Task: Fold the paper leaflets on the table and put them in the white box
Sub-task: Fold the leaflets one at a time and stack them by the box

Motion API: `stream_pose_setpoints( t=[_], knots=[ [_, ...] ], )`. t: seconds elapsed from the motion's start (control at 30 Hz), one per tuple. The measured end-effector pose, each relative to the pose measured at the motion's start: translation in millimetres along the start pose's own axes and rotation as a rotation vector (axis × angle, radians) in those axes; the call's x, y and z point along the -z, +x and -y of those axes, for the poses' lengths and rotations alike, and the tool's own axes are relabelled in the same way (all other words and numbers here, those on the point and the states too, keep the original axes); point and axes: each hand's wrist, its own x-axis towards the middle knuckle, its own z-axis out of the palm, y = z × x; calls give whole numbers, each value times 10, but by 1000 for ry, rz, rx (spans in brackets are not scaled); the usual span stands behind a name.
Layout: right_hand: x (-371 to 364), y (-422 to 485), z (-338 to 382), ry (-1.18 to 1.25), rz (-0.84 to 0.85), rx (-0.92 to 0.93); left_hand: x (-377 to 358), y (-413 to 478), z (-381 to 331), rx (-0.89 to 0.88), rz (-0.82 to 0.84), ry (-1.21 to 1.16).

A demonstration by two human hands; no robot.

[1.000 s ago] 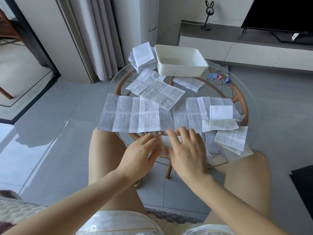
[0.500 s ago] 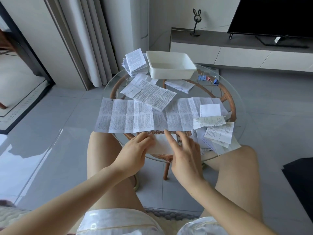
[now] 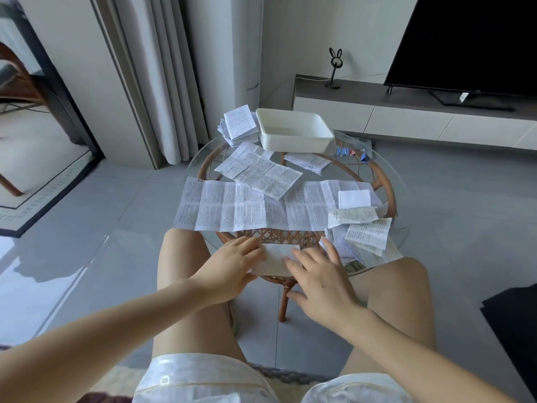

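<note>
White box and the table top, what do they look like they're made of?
White box: likely matte plastic, with smooth moulded walls and rounded corners. Table: clear glossy glass top, since the woven cane frame shows through it.

Left hand (image 3: 229, 271), right hand (image 3: 322, 276) pressing folded leaflet (image 3: 274, 258), white box (image 3: 293, 144) beyond

Rectangular plastic box (image 3: 295, 141): plain white.
Long creased paper leaflet (image 3: 232, 210): white, dense columns of black print.
Round rattan table frame (image 3: 290, 237): brown, woven lattice.
Small metal binder clips (image 3: 343, 151): blue, pink.
</note>
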Motion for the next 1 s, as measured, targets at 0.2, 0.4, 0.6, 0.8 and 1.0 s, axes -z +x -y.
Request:
stream_pose_setpoints(
  t=[0.2,0.4,0.6,0.8,1.0],
  knots=[
    [248,182,-76,362,-174,-93,456,193,-134,283,-99,-492],
    [667,651,-456,786,-190,-373,813,650,-95,525,-273,-750],
    [648,1252,-927,1064,-72,-684,767,1246,40,676,-314,-888],
    [415,1795,-1555,1209,-65,-1069,825,1695,349,771,-344,-1049],
    [-84,2135,-1880,1193,36,-1277,779,1543,720,771,-368,-886]
  ],
)
